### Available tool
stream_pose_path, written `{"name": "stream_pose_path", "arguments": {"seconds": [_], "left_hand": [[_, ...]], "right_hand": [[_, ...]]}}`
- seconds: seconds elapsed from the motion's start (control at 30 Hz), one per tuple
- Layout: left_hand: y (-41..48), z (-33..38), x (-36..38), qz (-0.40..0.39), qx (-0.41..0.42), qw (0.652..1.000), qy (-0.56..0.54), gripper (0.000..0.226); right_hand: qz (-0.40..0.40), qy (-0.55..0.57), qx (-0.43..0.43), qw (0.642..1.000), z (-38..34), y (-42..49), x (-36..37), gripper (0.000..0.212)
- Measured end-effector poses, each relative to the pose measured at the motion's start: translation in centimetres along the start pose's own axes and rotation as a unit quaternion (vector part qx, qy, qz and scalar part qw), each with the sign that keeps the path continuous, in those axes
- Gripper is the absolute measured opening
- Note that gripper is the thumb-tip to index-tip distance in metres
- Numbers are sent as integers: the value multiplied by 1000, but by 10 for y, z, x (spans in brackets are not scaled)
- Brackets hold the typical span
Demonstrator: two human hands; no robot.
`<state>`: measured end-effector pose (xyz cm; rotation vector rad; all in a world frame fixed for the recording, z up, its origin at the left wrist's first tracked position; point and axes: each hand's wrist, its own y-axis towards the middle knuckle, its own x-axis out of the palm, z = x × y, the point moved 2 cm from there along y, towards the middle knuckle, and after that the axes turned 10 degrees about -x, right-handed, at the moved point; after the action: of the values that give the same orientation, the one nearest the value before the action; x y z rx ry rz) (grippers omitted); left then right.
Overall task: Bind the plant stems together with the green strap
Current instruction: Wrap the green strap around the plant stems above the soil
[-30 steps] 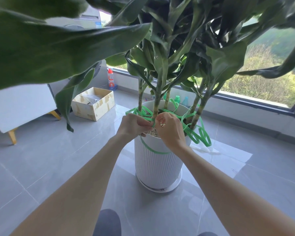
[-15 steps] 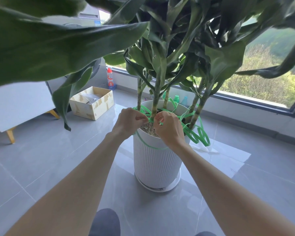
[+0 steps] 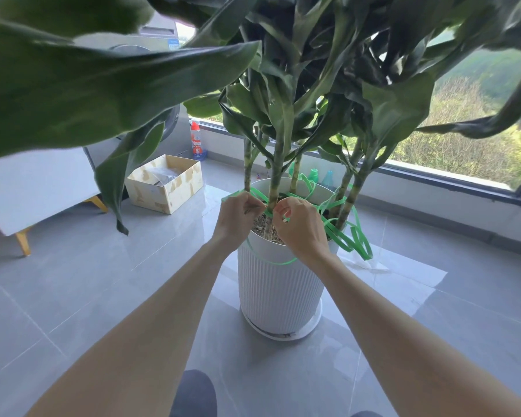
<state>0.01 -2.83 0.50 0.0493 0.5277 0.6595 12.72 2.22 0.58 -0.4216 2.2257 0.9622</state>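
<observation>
A tall plant with several striped stems (image 3: 275,182) grows from a white ribbed pot (image 3: 278,284) on the floor. A long green strap (image 3: 348,233) loops among the stems and spills in coils over the pot's right rim; another length hangs down the pot's front. My left hand (image 3: 238,218) pinches the strap just left of the front stem. My right hand (image 3: 301,227) pinches it just right of that stem. The strap crosses the stem between my fingers. Big dark leaves hide the upper stems.
A cardboard box (image 3: 166,188) sits on the grey tiled floor at the left, with a red-capped bottle (image 3: 197,142) behind it by the window sill. A white table with wooden legs (image 3: 36,188) stands at far left. Small bottles (image 3: 321,176) stand behind the pot.
Both hands have risen a little and drawn closer around the front stem; the strap now sits against that stem between my fingers.
</observation>
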Motion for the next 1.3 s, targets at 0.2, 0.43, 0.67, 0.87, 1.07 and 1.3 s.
{"name": "stream_pose_path", "arguments": {"seconds": [0.2, 0.43, 0.67, 0.87, 1.07, 1.3], "left_hand": [[2, -7, 3, -21, -43, 997, -66, 5], [6, -9, 4, -29, -63, 995, -66, 6], [8, -11, 7, -33, -75, 994, -75, 5], [11, -14, 10, -59, -88, 989, -101, 5], [10, -12, 12, -80, -96, 985, -118, 6], [8, -10, 15, -80, -91, 987, -101, 8]], "right_hand": [[0, 4, 1, 1000, 1, 1, 1, 11], [5, 24, 4, 1000, 2, 1, 2, 9], [15, 43, 3, 999, 4, 0, 1, 9], [21, 67, 27, 997, 18, -1, -7, 11], [-2, 83, 77, 994, 34, -5, -16, 22], [-227, -80, 36, 970, 45, -21, -31, 30]]}}
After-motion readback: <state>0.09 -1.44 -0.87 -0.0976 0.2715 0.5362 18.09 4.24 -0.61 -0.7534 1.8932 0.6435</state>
